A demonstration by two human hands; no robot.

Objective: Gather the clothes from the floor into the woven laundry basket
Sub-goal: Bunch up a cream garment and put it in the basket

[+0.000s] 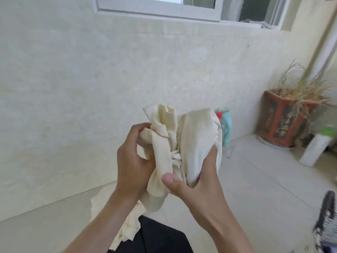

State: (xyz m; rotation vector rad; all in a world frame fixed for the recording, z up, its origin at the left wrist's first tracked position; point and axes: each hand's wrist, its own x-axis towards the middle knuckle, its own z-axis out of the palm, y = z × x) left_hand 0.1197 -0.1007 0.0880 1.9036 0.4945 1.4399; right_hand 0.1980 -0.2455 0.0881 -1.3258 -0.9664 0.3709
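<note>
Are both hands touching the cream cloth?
Touching. The head view shows the left hand and right hand both gripping the bunched cloth, fingers wrapped into its folds.

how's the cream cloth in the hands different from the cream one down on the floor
The held cream cloth is bunched and lifted, gripped by the left hand and right hand. The floor cloth lies spread on the tiles, untouched, partly hidden by the left forearm. Both are pale cream fabric.
</note>
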